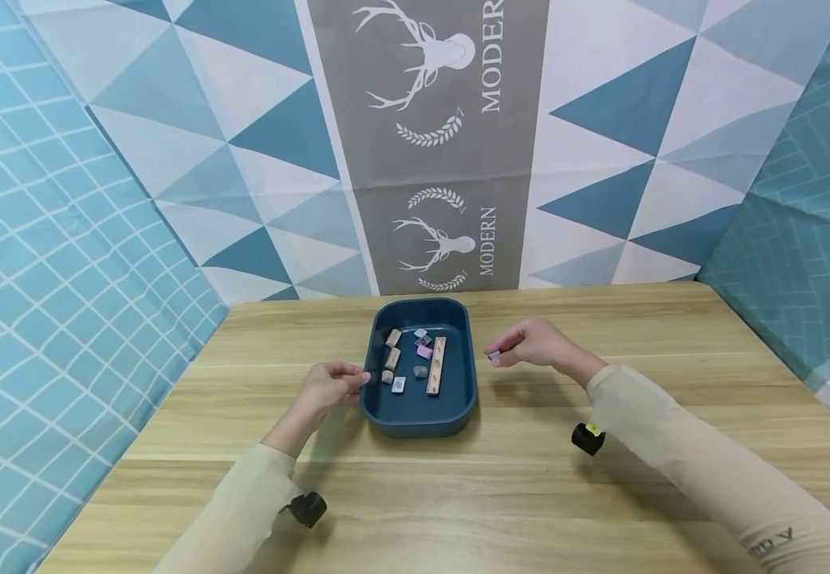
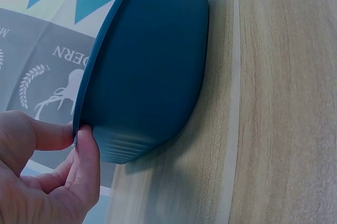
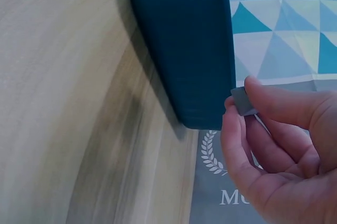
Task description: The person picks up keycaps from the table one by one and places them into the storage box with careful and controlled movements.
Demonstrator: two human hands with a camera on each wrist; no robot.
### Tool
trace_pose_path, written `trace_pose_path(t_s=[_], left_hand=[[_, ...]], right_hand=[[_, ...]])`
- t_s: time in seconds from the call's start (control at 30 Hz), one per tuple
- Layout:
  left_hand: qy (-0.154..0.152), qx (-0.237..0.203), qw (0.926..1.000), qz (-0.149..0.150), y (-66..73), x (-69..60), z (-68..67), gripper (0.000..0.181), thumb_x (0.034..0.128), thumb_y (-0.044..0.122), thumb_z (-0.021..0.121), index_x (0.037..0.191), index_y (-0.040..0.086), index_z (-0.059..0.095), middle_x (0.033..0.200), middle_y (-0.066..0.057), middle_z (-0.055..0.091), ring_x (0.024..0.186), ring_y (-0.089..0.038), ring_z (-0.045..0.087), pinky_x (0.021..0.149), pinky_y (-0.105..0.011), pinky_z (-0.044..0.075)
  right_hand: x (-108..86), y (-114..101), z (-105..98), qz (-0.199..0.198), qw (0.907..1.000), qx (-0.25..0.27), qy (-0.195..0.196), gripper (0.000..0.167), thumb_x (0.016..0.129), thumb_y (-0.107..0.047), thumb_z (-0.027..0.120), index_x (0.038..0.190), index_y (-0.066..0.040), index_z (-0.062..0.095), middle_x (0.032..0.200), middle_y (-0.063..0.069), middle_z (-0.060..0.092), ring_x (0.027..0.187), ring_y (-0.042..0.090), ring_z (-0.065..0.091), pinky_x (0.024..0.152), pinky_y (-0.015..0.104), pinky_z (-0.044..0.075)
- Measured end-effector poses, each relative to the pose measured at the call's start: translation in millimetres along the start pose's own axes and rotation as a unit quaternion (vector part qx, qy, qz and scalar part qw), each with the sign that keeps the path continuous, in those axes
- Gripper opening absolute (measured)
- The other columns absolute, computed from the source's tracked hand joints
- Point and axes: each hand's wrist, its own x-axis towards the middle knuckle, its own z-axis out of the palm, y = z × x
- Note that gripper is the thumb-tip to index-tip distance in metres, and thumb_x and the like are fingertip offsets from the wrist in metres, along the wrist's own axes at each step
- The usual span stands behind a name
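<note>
A dark blue basin with rounded corners stands on the wooden table. My left hand pinches its left rim between thumb and fingers; the left wrist view shows this grip on the basin wall. Just off the basin's right side, my right hand pinches a small grey block between thumb and fingertips. Inside the basin lie a long wooden strip with dark markings, several small wooden blocks, a pink block, a white printed square and a grey piece.
The wooden table spreads out around the basin. Behind it hangs a patterned cloth with deer heads and triangles. A blue tiled-pattern sheet covers the left side. Black wrist cameras hang beneath both sleeves.
</note>
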Motion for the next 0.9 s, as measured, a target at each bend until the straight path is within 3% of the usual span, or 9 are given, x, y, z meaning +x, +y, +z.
trace_pose_path(t_s=[0.27, 0.4, 0.67, 0.9], left_hand=[[-0.001, -0.001, 1.0000, 0.001, 0.1, -1.0, -0.6, 0.024, 0.0914, 0.014, 0.065, 0.108, -0.002, 0.064, 0.098, -0.009, 0.064, 0.075, -0.010, 0.060, 0.070, -0.023, 0.057], [-0.002, -0.004, 1.0000, 0.002, -0.1, -0.8, -0.2, 0.024, 0.0913, 0.014, 0.065, 0.108, -0.002, 0.064, 0.097, -0.009, 0.065, 0.074, -0.010, 0.060, 0.069, -0.023, 0.058], [-0.002, 0.002, 1.0000, 0.002, -0.4, -2.0, -0.8, 0.024, 0.0917, 0.015, 0.065, 0.108, -0.002, 0.065, 0.097, -0.010, 0.065, 0.073, -0.011, 0.060, 0.071, -0.024, 0.058], [-0.001, 0.004, 1.0000, 0.001, 1.0, -2.7, -0.6, 0.023, 0.0916, 0.016, 0.065, 0.108, -0.001, 0.065, 0.099, -0.011, 0.064, 0.074, -0.011, 0.060, 0.072, -0.026, 0.058]], right_hand=[[-0.7, -5, -4, -0.016, 0.9995, 0.011, -0.025, 0.032, 0.084, -0.016, 0.073, 0.110, 0.001, 0.070, 0.107, 0.015, 0.073, 0.093, 0.023, 0.072, 0.090, 0.041, 0.056], [0.4, -11, -7, -0.024, 0.9988, -0.003, -0.044, 0.029, 0.084, -0.013, 0.071, 0.108, 0.002, 0.070, 0.102, 0.013, 0.074, 0.089, 0.021, 0.072, 0.085, 0.036, 0.058], [5.5, -25, -11, 0.003, 0.9958, -0.029, -0.087, 0.028, 0.084, -0.013, 0.070, 0.108, 0.002, 0.070, 0.100, 0.009, 0.074, 0.090, 0.021, 0.071, 0.085, 0.035, 0.058], [9.7, -37, -12, 0.011, 0.9956, -0.028, -0.088, 0.028, 0.084, -0.011, 0.068, 0.109, 0.001, 0.070, 0.102, 0.010, 0.074, 0.090, 0.019, 0.071, 0.089, 0.039, 0.057]])
